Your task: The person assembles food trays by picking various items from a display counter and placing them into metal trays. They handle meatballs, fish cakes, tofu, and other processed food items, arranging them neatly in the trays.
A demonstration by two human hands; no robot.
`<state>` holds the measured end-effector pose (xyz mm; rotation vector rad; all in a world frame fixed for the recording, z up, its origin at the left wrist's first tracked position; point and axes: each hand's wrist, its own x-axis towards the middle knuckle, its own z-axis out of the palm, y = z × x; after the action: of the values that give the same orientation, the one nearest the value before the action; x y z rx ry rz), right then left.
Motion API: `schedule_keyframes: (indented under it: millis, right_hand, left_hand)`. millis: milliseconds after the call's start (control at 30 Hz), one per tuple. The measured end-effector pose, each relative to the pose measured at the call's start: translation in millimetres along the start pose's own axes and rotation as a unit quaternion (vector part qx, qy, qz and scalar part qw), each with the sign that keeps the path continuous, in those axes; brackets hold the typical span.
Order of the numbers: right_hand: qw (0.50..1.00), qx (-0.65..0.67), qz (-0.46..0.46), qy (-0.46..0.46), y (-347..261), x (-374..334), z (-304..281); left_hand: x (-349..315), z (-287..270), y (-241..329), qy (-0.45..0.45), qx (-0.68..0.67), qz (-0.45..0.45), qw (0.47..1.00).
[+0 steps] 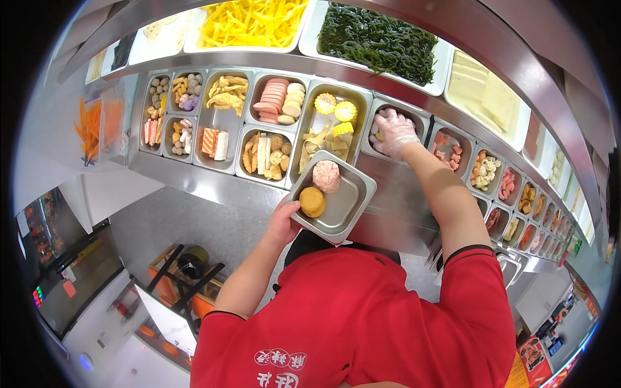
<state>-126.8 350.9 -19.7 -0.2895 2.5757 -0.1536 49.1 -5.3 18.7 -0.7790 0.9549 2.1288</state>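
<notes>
Left hand grips rectangular steel pan by left edge; gloved right hand in far steel food bin, fingers curled onto pale pieces.

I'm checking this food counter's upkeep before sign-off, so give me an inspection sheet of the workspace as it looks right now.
Surface: steel counter with recessed compartments, bare steel looks clean.
Job's things: small steel tray holding a yellow ball and a pink roll.
Clutter: nothing seen.
Hands: left hand grips the tray's edge; gloved right hand reaches into a compartment of pale pieces.
Cables: nothing seen.
Surroundings: corn pieces, sliced sausage, upper bins of seaweed and yellow strips.
</notes>
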Motion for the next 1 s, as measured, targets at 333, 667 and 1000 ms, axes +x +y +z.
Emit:
schedule_keyframes:
  millis: [333, 667, 1000]
  right_hand:
    - [0.999, 0.004, 0.046, -0.005, -10, 1, 6]
    - [0.996, 0.036, 0.082, 0.019, -16, -24, 30]
    - [0.993, 0.087, 0.057, 0.055, -36, -60, 84]
  left_hand:
    - [30, -4, 11, -0.032, 0.0, 0.011, 0.999]
    - [33, -7, 30, -0.078, 0.07, 0.014, 0.994]
    - [33, -5, 28, -0.085, 0.096, -0.009, 0.992]
